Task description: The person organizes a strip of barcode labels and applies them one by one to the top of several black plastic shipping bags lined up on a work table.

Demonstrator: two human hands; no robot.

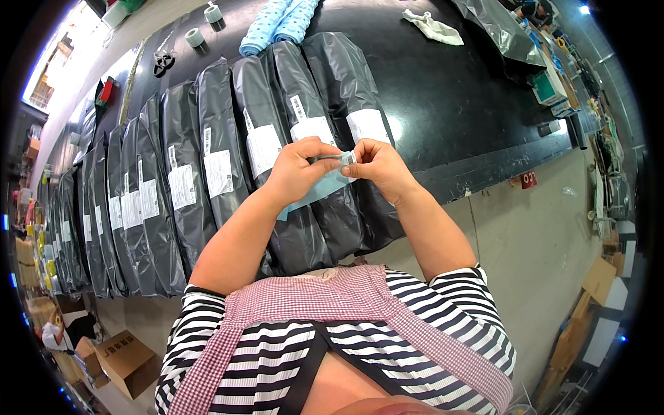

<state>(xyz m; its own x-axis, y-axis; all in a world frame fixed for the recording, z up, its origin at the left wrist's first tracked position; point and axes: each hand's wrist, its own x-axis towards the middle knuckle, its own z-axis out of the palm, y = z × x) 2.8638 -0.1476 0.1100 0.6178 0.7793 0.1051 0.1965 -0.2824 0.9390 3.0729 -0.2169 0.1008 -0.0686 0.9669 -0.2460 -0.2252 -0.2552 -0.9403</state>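
Both hands meet over a row of long dark-grey plastic parcels. My left hand (pixel 304 167), fingers pinched, grips a light blue paper strip (pixel 318 188) that hangs below the hands. Between the two hands is a small printed label (pixel 348 159), and my right hand (pixel 379 168) pinches its edge. Whether the label is stuck to the strip cannot be made out. Right under the hands lies a grey parcel (pixel 294 238), with another parcel (pixel 339 59) to its right. White shipping labels (pixel 263 146) show on the parcels.
More grey parcels (pixel 181 131) line the black table (pixel 443 104) to the left. Two blue patterned rolls (pixel 280 28) lie at the far side. A white cloth (pixel 432 28), black scissors (pixel 164 64) and tape rolls (pixel 194 37) are there too. An open cardboard box (pixel 126 360) stands on the floor.
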